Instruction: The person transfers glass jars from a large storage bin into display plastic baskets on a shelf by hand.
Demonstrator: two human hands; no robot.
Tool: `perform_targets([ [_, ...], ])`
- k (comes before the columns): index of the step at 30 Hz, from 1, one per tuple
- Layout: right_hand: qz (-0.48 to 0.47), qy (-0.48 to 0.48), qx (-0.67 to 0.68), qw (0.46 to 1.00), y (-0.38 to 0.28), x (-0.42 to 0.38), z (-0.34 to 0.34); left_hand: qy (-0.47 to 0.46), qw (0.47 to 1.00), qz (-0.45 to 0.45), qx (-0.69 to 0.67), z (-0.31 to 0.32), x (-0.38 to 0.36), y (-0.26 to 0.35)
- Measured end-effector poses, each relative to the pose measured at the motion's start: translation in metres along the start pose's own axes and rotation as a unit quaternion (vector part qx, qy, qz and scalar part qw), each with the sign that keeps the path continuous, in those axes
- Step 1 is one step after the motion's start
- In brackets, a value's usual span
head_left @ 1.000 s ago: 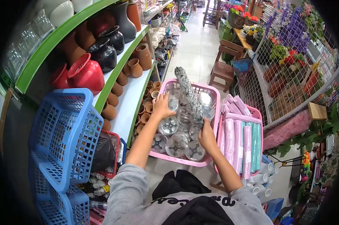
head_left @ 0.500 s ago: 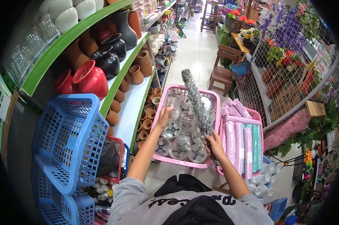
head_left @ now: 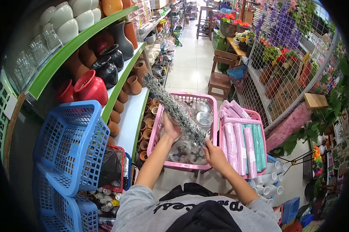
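My right hand (head_left: 216, 154) is closed around the handle end of a shaggy grey duster (head_left: 174, 110), which slants up and left across a pink basket (head_left: 212, 116). Beneath the duster's middle, my left hand (head_left: 171, 127) curls around a clear jar (head_left: 183, 107) at the basket's left side; the duster hides part of the jar and some fingers. More clear round jars (head_left: 180, 150) fill the basket, several of them stacked, with dark patterns showing through their bases.
A second pink basket (head_left: 263, 135) holds wrapped pink and green rolls (head_left: 248, 149). Blue baskets (head_left: 72, 143) stand at left, beside a green-edged shelf (head_left: 76, 48) with red vases (head_left: 90, 87), black vases and clay pots. A wooden chair (head_left: 220, 73) and white wire rack (head_left: 255, 77) stand ahead right.
The duster has swung leftward, its tip now over the basket's far left corner and its shaft across my left hand. My right hand has moved slightly left. The view has shifted a little.
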State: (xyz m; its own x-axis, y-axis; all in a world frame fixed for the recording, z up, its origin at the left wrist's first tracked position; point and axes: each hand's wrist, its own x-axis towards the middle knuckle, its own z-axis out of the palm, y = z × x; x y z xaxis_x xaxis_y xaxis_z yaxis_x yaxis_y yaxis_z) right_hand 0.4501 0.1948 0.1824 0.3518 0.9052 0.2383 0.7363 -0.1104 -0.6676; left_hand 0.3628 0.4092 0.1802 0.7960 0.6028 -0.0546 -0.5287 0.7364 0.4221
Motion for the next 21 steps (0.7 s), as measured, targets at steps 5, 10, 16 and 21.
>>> perform_targets([
  [5,0.098,0.019,0.031,0.994,-0.001,0.013,-0.012,0.028,0.999,-0.001,-0.031,0.001,-0.005,-0.013],
  [10,0.016,0.034,-0.004,0.999,-0.011,-0.003,-0.007,-0.032,0.998,-0.037,-0.036,-0.019,0.006,-0.017],
  [16,0.083,0.056,0.020,0.995,0.002,0.006,-0.021,0.014,1.000,-0.007,-0.012,0.004,-0.012,-0.021],
  [21,-0.018,0.057,0.013,0.998,0.002,-0.012,-0.015,0.041,0.999,-0.005,-0.007,0.010,-0.011,-0.019],
])
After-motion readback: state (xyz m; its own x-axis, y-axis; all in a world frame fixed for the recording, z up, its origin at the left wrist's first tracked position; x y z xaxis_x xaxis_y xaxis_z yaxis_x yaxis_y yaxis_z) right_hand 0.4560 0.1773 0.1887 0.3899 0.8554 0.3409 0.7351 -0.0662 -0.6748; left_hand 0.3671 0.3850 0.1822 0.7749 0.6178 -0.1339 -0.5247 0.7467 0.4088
